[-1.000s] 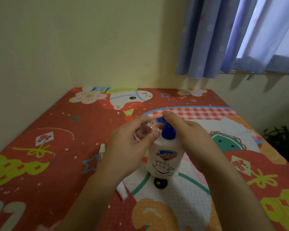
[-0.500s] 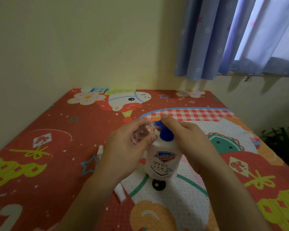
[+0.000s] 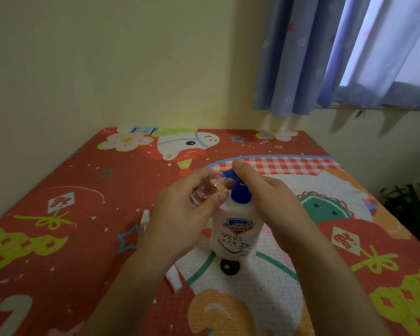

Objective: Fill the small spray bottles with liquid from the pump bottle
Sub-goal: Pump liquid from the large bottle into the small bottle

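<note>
A white pump bottle [image 3: 235, 235] with a blue pump head [image 3: 238, 187] stands upright in the middle of the patterned mat. My left hand [image 3: 180, 214] holds a small clear spray bottle [image 3: 205, 190], tilted, its open mouth up against the pump's spout. My right hand [image 3: 269, 197] rests over the pump head, the thumb tip on top of the spout. A white spray cap [image 3: 144, 218] lies on the mat left of my left hand. A second small white piece [image 3: 174, 278] lies on the mat under my left wrist.
The colourful cartoon mat [image 3: 58, 226] covers the surface up to the yellow wall behind and at left. Blue curtains [image 3: 325, 57] hang at the upper right. A dark plant [image 3: 412, 207] stands beyond the right edge.
My hands, the small bottle and the pump bottle keep the same pose; only the camera has shifted slightly.
</note>
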`<state>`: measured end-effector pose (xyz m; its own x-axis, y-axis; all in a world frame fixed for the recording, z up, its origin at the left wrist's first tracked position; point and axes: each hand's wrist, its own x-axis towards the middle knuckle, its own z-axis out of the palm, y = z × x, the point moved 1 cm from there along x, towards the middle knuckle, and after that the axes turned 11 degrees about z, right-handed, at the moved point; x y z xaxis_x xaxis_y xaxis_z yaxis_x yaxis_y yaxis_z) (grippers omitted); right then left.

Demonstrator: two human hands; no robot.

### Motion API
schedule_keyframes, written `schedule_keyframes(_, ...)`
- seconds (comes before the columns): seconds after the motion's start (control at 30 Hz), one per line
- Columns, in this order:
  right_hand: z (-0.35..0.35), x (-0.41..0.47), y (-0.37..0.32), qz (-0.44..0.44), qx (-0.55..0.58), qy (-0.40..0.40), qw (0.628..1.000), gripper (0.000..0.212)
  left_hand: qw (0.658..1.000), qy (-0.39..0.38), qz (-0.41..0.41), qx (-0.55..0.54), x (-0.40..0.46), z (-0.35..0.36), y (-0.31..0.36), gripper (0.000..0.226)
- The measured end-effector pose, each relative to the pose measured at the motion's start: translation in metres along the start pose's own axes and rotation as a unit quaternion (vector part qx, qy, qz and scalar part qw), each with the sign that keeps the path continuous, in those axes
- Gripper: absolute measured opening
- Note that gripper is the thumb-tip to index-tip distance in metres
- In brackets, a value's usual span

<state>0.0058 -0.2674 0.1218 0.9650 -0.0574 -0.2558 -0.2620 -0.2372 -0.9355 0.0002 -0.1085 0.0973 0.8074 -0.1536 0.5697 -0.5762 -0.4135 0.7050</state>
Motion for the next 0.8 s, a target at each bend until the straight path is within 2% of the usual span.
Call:
schedule_keyframes(0.07,0.0016,-0.0013,-0.0004,0.001,0.001,0.001,1.000,0.042,1.000,0.006,-0.001,-0.010,0.0002,0.0002,0.0005,0.027)
schedule_keyframes(0.2,0.0028,-0.0025,-0.0005,0.013,-0.005,0.009,1.000,0.060,0.999,0.014,0.010,-0.028,0.0003,0.0000,0.0030,0.026)
schedule_keyframes(0.63,0.0015,0.0015,0.0012,0.026,0.016,0.006,1.000,0.055,1.000,0.012,0.000,-0.029,0.0007,-0.0006,0.0014,0.025)
schedule_keyframes(0.8,0.0000,0.0025,0.0003,0.018,0.020,0.005,1.000,0.043,1.000,0.005,-0.001,-0.021,0.0002,-0.0019,0.0021,0.028)
